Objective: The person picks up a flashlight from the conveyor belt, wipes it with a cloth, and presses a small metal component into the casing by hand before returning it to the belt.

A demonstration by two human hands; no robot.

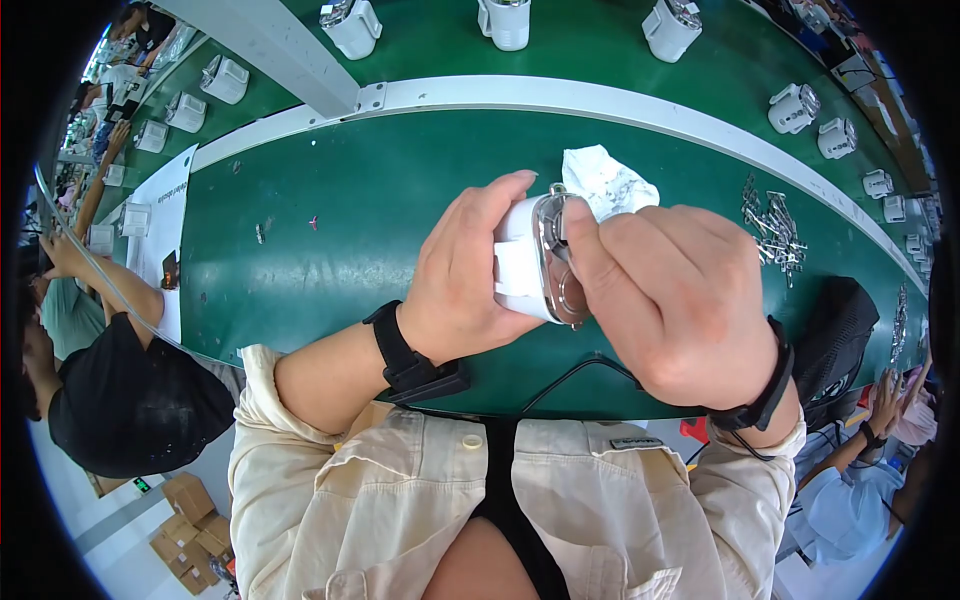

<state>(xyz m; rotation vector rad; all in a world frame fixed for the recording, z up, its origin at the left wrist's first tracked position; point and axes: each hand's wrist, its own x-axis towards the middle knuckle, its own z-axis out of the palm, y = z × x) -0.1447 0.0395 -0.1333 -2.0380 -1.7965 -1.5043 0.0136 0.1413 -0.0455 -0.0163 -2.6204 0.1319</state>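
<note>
A white, rounded device with a shiny silver end face sits tilted on its side in my left hand. The fingers and thumb of that hand wrap round its white body from the left, and the silver face is turned to the right. My right hand is closed at that face, its thumb pressed against the silver part near a round opening. Whatever the curled right fingers pinch is hidden behind the thumb. Just beyond the device lies a crumpled white sheet, partly covered by my right hand.
On the green table, a heap of small metal parts lies right, near a black bag. A black cable runs along the near edge. Past a white rail stand several similar white devices. Co-workers sit on both sides.
</note>
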